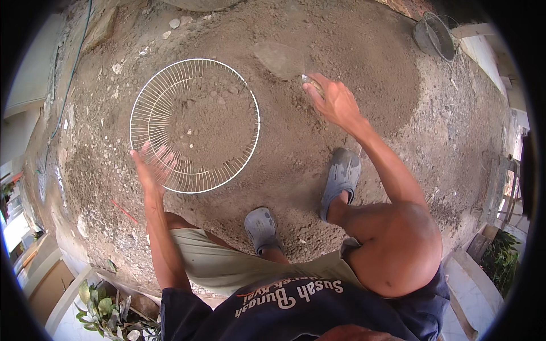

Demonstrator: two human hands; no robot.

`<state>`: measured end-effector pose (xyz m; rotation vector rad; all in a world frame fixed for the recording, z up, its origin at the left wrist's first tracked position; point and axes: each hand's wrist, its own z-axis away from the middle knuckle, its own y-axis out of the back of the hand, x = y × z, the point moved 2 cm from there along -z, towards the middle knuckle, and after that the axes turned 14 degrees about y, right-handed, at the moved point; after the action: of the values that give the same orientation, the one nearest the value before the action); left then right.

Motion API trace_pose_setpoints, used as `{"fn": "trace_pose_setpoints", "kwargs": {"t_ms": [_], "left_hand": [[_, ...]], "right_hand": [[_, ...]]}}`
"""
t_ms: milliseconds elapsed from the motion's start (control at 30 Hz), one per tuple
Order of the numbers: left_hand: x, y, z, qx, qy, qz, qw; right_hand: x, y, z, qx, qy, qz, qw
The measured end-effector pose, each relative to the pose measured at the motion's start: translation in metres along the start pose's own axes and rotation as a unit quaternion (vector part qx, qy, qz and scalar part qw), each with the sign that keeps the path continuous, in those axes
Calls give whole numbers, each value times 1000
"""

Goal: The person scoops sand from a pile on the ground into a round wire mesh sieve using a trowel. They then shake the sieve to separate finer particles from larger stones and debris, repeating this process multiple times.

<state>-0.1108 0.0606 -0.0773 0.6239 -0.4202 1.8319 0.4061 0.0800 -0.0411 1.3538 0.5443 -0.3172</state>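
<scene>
A round wire fan guard (162,91) with a white rim is on the left, and grey-brown sandy soil (213,123) with small lumps and pebbles lies in it. My left hand (151,166) holds its lower left edge, thumb by the rim, fingers seen through the wires. In my right hand (339,100) is the handle of a trowel. The trowel's blade (279,59) is blurred and dusted with soil; it points up and left over the loose soil (362,55), just right of the guard. Whether the blade touches the soil I cannot tell.
A dirty bucket (435,36) with a wire handle leans at the upper right. A thin hose (70,91) runs along the left. My clogs (341,174) stand on the gravelly ground below the soil. Leafy plants (100,309) are at the lower left.
</scene>
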Motion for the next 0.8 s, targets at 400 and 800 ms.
{"fn": "trace_pose_setpoints", "kwargs": {"t_ms": [400,800], "left_hand": [[-2,3,-7,35,-20,-30,999],[-9,10,-14,-7,-6,-3,1000]], "right_hand": [[45,-144,68,-42,-66,-126,989],[-3,-42,67,-4,-44,-191,981]]}}
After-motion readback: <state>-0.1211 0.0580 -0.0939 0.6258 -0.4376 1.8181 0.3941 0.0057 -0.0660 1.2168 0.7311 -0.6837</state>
